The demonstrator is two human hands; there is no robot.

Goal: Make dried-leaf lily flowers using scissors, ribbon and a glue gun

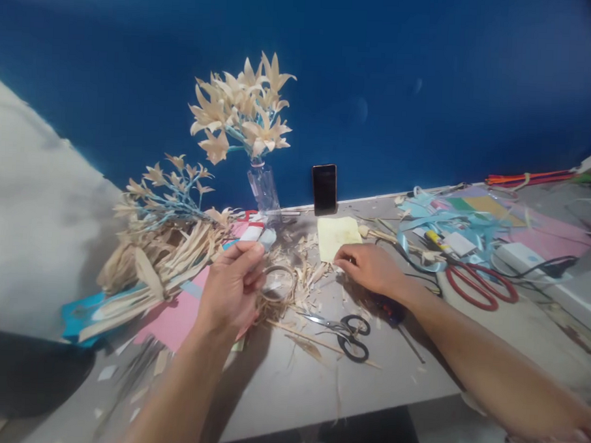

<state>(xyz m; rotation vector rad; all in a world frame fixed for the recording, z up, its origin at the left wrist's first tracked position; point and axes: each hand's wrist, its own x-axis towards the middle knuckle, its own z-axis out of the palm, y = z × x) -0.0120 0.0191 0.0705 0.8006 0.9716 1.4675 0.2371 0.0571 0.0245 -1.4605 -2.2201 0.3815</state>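
Note:
My left hand (pixel 237 274) is closed in a pinch, thumb against the curled fingers, above the cluttered table. What it holds, if anything, is too small to make out. Just behind its fingertips lies a pale object with a red band (pixel 252 231). My right hand (pixel 369 267) rests low with its fingers bent together at the lower edge of a yellow paper square (pixel 338 238); whether it grips anything is hidden. Between the hands lie a roll of tape (pixel 293 283) and dry husk scraps (pixel 310 274). Black-handled scissors (pixel 342 331) lie in front, partly open.
Pale handmade flowers (pixel 249 108) stand in a clear bottle (pixel 265 191) by the blue wall. A phone (pixel 325 189) leans there. Dried husks (pixel 151 267) and pink paper (pixel 176 317) are left. Red-handled scissors (pixel 481 286), blue ribbon (pixel 435 221) and a power strip (pixel 524 257) lie right.

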